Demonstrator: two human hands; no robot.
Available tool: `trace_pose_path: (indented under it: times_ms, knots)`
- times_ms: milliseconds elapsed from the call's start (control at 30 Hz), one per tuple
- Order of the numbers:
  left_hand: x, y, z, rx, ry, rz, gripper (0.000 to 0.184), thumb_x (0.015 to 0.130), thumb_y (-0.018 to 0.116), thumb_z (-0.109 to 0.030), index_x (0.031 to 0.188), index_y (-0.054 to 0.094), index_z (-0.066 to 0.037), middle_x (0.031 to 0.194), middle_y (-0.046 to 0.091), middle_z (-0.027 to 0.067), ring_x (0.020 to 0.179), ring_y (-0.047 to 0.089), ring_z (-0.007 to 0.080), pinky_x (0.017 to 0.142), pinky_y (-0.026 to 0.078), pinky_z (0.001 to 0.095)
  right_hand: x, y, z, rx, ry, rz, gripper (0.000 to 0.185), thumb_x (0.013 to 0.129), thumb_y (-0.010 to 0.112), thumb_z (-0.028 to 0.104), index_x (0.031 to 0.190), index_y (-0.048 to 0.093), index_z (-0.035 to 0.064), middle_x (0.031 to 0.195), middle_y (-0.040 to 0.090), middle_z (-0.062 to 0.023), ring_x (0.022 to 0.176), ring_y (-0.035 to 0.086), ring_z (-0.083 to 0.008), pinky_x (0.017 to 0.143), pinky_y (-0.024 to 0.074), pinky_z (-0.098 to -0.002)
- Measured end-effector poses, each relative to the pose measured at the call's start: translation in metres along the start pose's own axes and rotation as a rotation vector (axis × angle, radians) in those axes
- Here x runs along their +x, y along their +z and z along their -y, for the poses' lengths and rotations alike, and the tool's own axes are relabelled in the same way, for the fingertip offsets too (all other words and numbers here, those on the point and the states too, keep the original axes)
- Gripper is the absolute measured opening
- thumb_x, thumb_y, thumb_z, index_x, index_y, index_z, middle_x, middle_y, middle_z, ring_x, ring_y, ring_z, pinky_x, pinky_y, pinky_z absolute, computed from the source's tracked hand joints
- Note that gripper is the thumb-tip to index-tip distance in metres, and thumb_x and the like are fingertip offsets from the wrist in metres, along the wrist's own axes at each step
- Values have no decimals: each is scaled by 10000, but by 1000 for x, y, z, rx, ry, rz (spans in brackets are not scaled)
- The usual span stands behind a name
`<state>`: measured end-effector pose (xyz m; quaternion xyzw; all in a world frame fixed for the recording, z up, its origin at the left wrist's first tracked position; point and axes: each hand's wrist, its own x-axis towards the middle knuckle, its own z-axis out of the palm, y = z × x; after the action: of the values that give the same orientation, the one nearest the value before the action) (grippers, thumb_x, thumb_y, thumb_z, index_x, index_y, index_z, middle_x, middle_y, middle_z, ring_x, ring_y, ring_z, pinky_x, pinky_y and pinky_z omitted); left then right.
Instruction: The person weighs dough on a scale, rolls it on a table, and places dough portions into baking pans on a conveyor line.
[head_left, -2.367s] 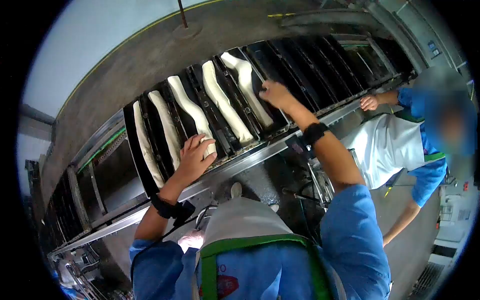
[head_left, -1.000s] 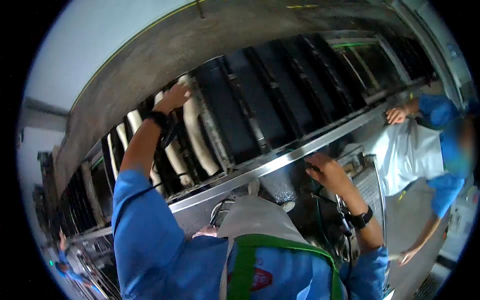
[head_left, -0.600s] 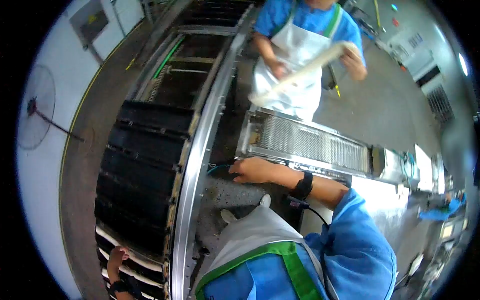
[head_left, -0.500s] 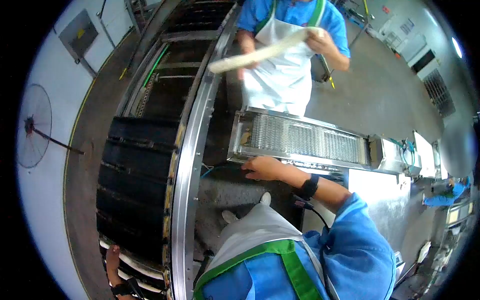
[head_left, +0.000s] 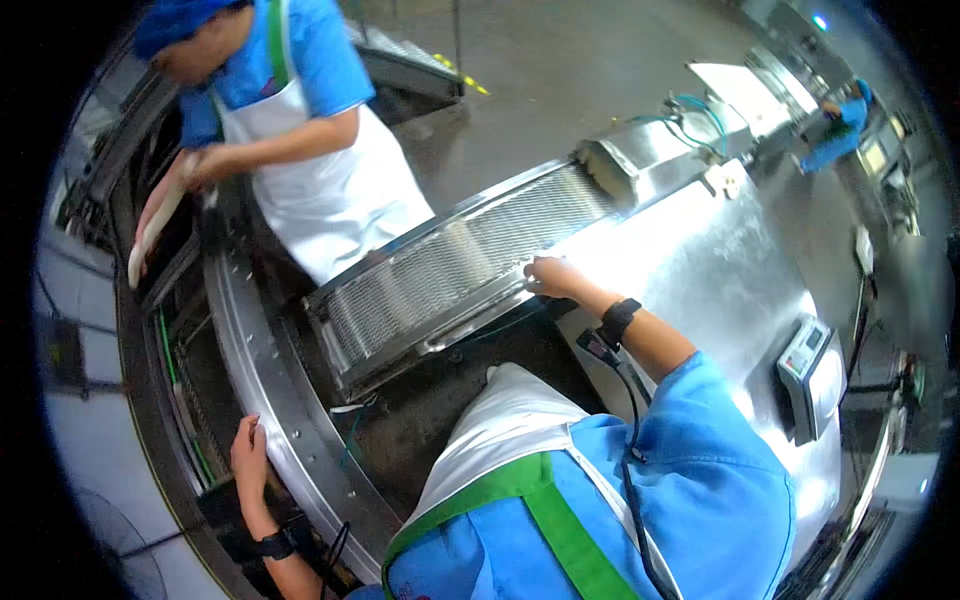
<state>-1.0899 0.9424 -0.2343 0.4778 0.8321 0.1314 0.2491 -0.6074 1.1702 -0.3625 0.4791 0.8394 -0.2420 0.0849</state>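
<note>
My left hand (head_left: 250,455) is over the curved metal rail (head_left: 262,350) at the lower left. Its fingers are loosely bent, thumb apart, and it holds nothing. At the near side of the mesh conveyor (head_left: 480,238), my right hand (head_left: 552,277) is by the frame edge with fingers slightly bent. Nothing shows in it, and I cannot tell whether it touches the frame. Across the conveyor, a co-worker (head_left: 300,120) in a blue shirt and white apron holds a long pale strip (head_left: 160,225), which hangs down over the machine on the left.
A steel table (head_left: 690,260) stands to my right with a digital scale (head_left: 808,360) on it. Beyond the mesh conveyor is a metal housing (head_left: 660,150) with a blue-green hose. Another person (head_left: 840,130) is at the far right. A dark cable runs along my right arm.
My view has turned to the right. My left hand has left the dark slats with white strips for the rail. The co-worker has turned to the left machine, lowering the pale strip.
</note>
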Motion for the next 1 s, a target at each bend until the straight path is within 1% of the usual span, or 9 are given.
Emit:
trace_pose_path:
  times_ms: [133, 233, 267, 367, 467, 667, 767, 967, 1000]
  knots:
    - [43, 36, -69, -96, 169, 41, 277, 815, 429, -171, 1053, 476, -37, 1025, 518, 114, 958, 489, 213, 794, 369, 295, -6, 20, -70, 90, 109, -14, 309, 673, 591, 268, 890, 556, 51, 827, 564, -128, 806, 526, -301, 686, 423, -374]
    - [47, 48, -120, -166, 227, 48, 278, 818, 431, -172, 1056, 476, -35, 1012, 522, 108, 943, 491, 200, 794, 368, 286, -16, 29, -104, 260, 42, -224, 323, 682, 595, 288, 915, 553, 69, 851, 568, -124, 812, 530, -285, 686, 425, -360]
    - [49, 51, -131, -161, 229, 57, 278, 818, 431, -172, 1056, 476, -35, 1012, 522, 108, 943, 491, 200, 794, 368, 286, -20, 21, -107, 265, 89, -215, 233, 727, 540, 184, 912, 560, 44, 865, 572, -118, 804, 534, -253, 727, 423, -332]
    - [50, 57, -151, -161, 281, 131, 277, 816, 437, -170, 1046, 479, -23, 986, 530, 113, 922, 494, 191, 774, 373, 274, -22, 7, -127, 535, 114, -275, 252, 750, 531, 225, 901, 548, 23, 836, 581, -93, 767, 548, -202, 678, 436, -303]
    - [51, 62, -146, -126, 248, 156, 294, 833, 424, -203, 1070, 477, -37, 999, 514, 76, 930, 480, 168, 779, 365, 261, -18, -9, -139, 903, 323, -249, 271, 771, 511, 254, 909, 542, 22, 800, 571, -61, 684, 550, -143, 579, 453, -266]
    - [58, 63, -119, -32, 253, 120, 312, 826, 427, -221, 1056, 485, -19, 1025, 525, 122, 944, 499, 213, 797, 379, 281, 15, -5, -169, 1221, 275, -226, 316, 785, 506, 224, 1012, 465, 7, 877, 543, -101, 793, 550, -172, 632, 478, -272]
    - [98, 60, -91, 12, 319, 17, 268, 812, 438, -218, 968, 505, -11, 922, 545, 126, 873, 515, 220, 741, 395, 278, 10, -7, -177, 1129, 272, -303, 311, 805, 491, 210, 1014, 455, -17, 818, 552, -96, 721, 560, -169, 569, 485, -261]
    - [137, 62, -60, -727, 81, 72, 269, 832, 433, -230, 993, 505, -26, 962, 529, 37, 887, 489, 125, 781, 378, 233, 1, -24, -166, 993, 463, -275, 262, 794, 490, 175, 991, 495, 1, 889, 555, -90, 778, 560, -162, 520, 460, -244]
    - [144, 61, -53, -765, 96, 76, 283, 837, 427, -234, 1021, 496, -30, 970, 530, 40, 892, 489, 123, 793, 377, 230, 5, -22, -166, 960, 402, -324, 245, 816, 468, 178, 997, 471, 12, 837, 558, -56, 655, 554, -115, 520, 462, -220]
